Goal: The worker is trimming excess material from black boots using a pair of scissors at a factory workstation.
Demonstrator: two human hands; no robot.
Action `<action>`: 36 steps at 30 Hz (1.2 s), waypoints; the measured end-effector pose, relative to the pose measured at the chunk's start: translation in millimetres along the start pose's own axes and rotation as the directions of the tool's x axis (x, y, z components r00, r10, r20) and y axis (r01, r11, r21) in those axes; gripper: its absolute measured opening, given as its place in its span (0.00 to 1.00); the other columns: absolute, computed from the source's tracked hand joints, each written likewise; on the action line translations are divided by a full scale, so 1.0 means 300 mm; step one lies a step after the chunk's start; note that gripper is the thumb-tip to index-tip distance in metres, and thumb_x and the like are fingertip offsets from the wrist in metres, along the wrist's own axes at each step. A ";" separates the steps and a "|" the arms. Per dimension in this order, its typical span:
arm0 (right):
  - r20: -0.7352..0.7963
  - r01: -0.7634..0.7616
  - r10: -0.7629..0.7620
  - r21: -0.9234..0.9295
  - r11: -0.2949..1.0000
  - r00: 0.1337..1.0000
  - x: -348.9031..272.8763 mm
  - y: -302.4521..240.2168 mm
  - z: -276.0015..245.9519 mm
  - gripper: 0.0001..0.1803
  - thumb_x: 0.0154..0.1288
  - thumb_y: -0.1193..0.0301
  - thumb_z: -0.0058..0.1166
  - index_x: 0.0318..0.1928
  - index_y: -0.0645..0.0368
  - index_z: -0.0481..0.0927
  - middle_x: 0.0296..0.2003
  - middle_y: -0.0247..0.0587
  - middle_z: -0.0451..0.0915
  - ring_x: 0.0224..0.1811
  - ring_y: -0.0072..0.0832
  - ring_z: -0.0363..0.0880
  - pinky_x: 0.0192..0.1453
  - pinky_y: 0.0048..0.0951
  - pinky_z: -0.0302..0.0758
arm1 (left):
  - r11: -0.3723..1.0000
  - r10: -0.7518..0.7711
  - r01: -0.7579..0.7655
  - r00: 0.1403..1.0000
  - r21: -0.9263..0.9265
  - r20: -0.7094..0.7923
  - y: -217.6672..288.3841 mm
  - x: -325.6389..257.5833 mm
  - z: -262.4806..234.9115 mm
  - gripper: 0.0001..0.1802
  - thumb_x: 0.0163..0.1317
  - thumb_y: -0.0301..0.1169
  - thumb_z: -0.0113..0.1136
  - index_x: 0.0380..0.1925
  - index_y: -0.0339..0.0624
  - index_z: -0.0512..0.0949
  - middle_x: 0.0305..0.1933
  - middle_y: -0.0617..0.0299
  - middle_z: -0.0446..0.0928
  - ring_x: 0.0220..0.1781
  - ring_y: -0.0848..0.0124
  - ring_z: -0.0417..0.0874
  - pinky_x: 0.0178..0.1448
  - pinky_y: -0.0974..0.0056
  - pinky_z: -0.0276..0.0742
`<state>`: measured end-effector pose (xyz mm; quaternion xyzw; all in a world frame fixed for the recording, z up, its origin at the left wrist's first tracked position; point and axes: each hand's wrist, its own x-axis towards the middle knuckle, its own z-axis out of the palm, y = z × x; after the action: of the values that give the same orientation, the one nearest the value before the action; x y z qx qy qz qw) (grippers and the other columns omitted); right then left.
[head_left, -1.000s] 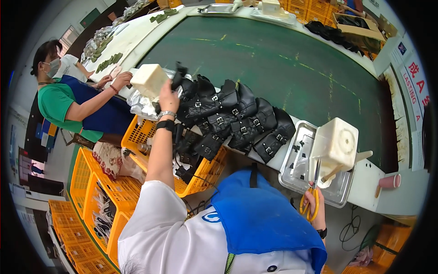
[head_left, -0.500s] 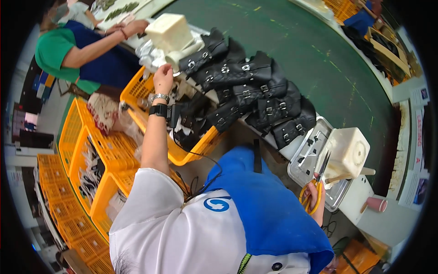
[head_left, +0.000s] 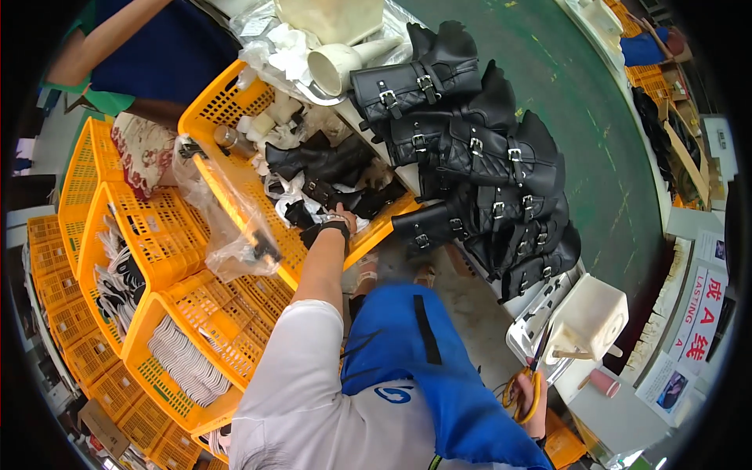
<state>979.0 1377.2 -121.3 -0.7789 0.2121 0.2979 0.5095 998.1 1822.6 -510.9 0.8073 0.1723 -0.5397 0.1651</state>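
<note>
My left hand (head_left: 341, 218) reaches down into a yellow plastic crate (head_left: 372, 239), beside black leather pieces (head_left: 325, 160) with small buckles. Its fingers are mostly hidden, so I cannot tell whether it grips anything. Low on the right, my right hand (head_left: 533, 407) holds scissors (head_left: 540, 348) by their yellow handles, blades pointing up and away. The blades lie close beside a cream-coloured plastic container (head_left: 589, 317). Beyond the crate, a heap of black buckled boot uppers (head_left: 478, 153) rests along the edge of the green work surface (head_left: 603, 157).
Yellow crates (head_left: 160, 235) stand stacked on the left, some holding pale striped pieces (head_left: 184, 360). A clear plastic bag (head_left: 235, 243) hangs over the crate's side. A pink cup (head_left: 603, 382) lies at the right. A co-worker's arm (head_left: 110, 39) shows at upper left.
My left hand has moved from beside the white pot at the table edge down into the crate. The scissors remain in my right hand. The view has shifted closer to the crate.
</note>
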 end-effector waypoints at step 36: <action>0.179 0.197 -0.415 0.673 0.713 0.892 0.204 -0.041 -0.295 0.19 0.60 0.73 0.49 0.51 0.57 0.63 0.35 0.43 0.74 0.29 0.29 0.77 0.31 0.27 0.76 | 0.063 0.870 -0.852 0.302 -0.520 -0.389 1.065 -1.226 -0.388 0.27 0.59 0.32 0.54 0.59 0.40 0.64 0.45 0.59 0.76 0.45 0.77 0.74 0.45 0.74 0.70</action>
<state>1053.7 1298.9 -127.7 -0.5245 0.0820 0.2390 0.8130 1107.0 1555.4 -101.4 0.6257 -0.1667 -0.2472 0.7208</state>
